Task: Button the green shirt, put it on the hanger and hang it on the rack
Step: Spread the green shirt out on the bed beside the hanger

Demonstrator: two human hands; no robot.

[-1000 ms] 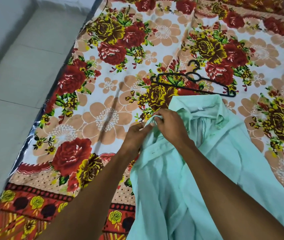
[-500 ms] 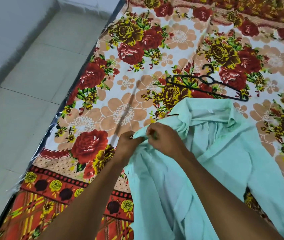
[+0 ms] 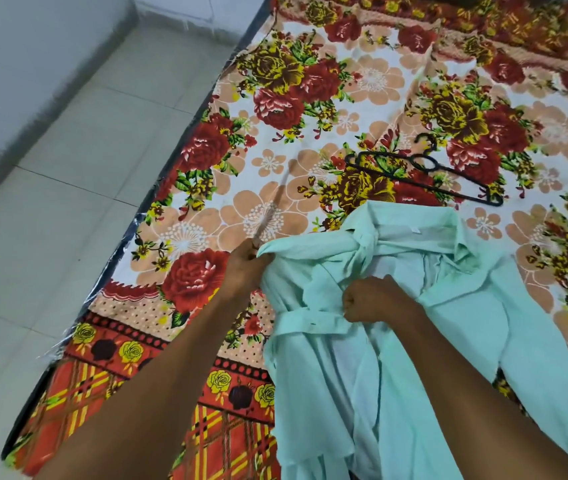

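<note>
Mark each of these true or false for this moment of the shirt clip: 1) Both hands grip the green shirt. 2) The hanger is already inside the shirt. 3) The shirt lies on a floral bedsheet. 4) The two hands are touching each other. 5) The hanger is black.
1) True: the left hand and the right hand each grip folds of the green shirt.
2) False: the hanger lies on the floral bedsheet beyond the collar, apart from the shirt.
3) True.
4) False: the hands are apart, with shirt cloth between them.
5) True.
</note>
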